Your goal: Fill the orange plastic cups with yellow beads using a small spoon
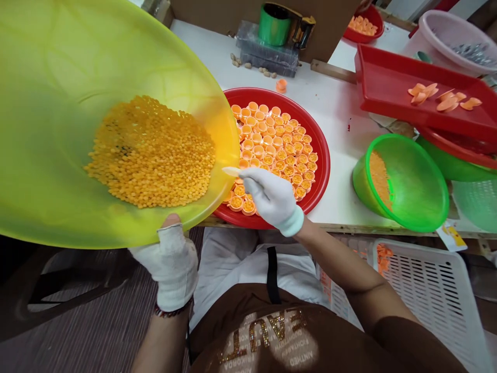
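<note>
My gloved left hand [167, 259] grips the lower rim of a large yellow-green basin [50, 171], which is tilted toward the right. Inside the basin lies a heap of small yellow-orange beads [155, 160]. My right hand [269, 197], also gloved, is closed on a small white spoon [231, 171] whose tip meets the basin's right rim in the picture. Below and right of that rim, a round red tray [323, 171] holds many small orange cups [267, 129] standing close together. Several cups near the front and right have yellow beads in them; the basin hides the tray's left side.
A green bowl [411, 197] with orange bits stands on the right of the white table [341, 98]. Behind it is a red rectangular tray [388, 77] with orange pieces. A tape dispenser [275, 26] sits at the back. A white plastic basket [435, 280] is below the table edge.
</note>
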Available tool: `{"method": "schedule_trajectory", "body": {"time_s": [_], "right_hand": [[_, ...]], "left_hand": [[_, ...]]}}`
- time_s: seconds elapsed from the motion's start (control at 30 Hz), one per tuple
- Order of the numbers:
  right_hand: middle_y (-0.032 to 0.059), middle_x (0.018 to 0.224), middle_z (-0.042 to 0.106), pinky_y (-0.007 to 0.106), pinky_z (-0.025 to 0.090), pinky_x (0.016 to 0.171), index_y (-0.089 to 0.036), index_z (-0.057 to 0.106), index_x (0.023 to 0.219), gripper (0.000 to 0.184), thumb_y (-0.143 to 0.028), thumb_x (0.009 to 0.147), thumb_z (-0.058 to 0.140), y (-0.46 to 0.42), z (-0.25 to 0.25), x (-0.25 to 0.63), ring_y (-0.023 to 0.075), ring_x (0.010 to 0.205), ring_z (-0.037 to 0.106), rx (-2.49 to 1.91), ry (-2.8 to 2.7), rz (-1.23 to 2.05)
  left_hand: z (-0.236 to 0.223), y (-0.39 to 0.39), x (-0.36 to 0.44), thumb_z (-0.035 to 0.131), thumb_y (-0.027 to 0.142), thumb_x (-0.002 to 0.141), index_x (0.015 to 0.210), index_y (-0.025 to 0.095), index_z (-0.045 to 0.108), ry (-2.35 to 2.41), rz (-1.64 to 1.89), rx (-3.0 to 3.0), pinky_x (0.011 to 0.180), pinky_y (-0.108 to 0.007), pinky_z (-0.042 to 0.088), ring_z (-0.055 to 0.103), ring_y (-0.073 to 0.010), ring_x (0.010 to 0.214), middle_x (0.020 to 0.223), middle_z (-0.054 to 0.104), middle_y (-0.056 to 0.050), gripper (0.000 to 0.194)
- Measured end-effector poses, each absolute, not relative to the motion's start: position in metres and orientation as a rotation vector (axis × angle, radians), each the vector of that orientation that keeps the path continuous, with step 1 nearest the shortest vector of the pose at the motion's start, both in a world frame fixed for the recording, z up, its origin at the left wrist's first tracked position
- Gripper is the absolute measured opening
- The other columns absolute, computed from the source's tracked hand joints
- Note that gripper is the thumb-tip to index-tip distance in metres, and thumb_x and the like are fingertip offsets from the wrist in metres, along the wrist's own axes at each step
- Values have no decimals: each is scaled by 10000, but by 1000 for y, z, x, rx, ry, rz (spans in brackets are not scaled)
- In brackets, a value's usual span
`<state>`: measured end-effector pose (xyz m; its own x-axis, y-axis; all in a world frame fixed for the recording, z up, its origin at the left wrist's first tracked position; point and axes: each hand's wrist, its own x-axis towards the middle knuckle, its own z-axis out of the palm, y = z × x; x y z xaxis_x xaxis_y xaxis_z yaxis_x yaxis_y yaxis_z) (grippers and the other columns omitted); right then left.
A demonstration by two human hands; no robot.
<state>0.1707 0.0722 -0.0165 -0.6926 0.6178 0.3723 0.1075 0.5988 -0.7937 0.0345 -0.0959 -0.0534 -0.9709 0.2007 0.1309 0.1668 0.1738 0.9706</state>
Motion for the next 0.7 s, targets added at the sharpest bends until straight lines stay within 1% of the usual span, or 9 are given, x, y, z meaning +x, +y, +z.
{"method": "schedule_trajectory", "body": {"time_s": [0.1, 0.17, 0.27, 0.33, 0.37, 0.47, 0.53, 0.63, 0.7], "right_hand": [[68, 1086, 796, 328, 593, 951, -223, 743, 1071, 222, -347, 1074, 559, 70, -18, 135, 198, 1007, 754, -624, -2252, 1121], [35, 952, 780, 293, 592, 895, -214, 723, 988, 191, -322, 1058, 580, 65, -20, 120, 173, 918, 749, -676, -2238, 1296], [-27, 719, 695, 220, 553, 605, -206, 679, 945, 191, -325, 1051, 575, 57, -19, 114, 111, 611, 663, -873, -1954, 1741], [-50, 650, 663, 195, 441, 413, -198, 653, 960, 178, -336, 1045, 579, 57, -17, 116, 86, 450, 564, -1024, -1666, 2034], [-55, 634, 660, 190, 397, 361, -194, 642, 967, 174, -340, 1041, 586, 58, -16, 118, 80, 406, 530, -1071, -1534, 2147], [-64, 595, 643, 170, 359, 315, -184, 625, 964, 184, -353, 1036, 619, 67, -15, 123, 69, 367, 495, -1127, -1241, 2336], [-65, 585, 633, 161, 348, 308, -178, 626, 973, 184, -348, 1043, 622, 74, -12, 130, 67, 368, 489, -1138, -1121, 2380], [-56, 606, 642, 155, 339, 312, -168, 639, 1002, 175, -328, 1060, 600, 86, -6, 147, 65, 387, 506, -1123, -1065, 2326], [-50, 631, 654, 154, 347, 325, -167, 647, 1020, 210, -375, 1047, 641, 94, -1, 161, 62, 409, 527, -1100, -1112, 2232]], "left_hand": [[-49, -92, 41, 794, 423, 774, 1420, 190, 511, 2313, 2082, 309, 1254, -549, 488, 607, -367, 1428, 1556, 586, -190, 743], [-48, -92, 44, 806, 434, 797, 1410, 209, 525, 2303, 2091, 354, 1257, -568, 485, 594, -388, 1444, 1546, 601, -171, 711], [-48, -94, 46, 807, 487, 851, 1402, 224, 529, 2316, 2047, 405, 1269, -589, 466, 606, -413, 1425, 1535, 609, -171, 671], [-50, -95, 47, 812, 533, 849, 1403, 230, 525, 2314, 2048, 407, 1284, -612, 443, 617, -430, 1406, 1534, 601, -198, 693], [-50, -95, 47, 814, 548, 844, 1404, 239, 525, 2307, 2059, 409, 1291, -617, 435, 610, -434, 1412, 1540, 592, -206, 702], [-48, -94, 47, 827, 540, 830, 1405, 261, 527, 2277, 2077, 402, 1292, -590, 446, 593, -420, 1436, 1568, 572, -192, 705], [-45, -93, 45, 846, 497, 796, 1401, 232, 528, 2272, 2091, 370, 1275, -570, 470, 612, -405, 1414, 1564, 582, -186, 732], [-45, -93, 39, 836, 430, 762, 1381, 182, 558, 2276, 2086, 339, 1255, -534, 491, 626, -370, 1397, 1517, 626, -176, 723], [-48, -95, 32, 802, 397, 780, 1352, 168, 593, 2300, 2050, 336, 1253, -511, 486, 627, -343, 1393, 1474, 657, -156, 651]]}}
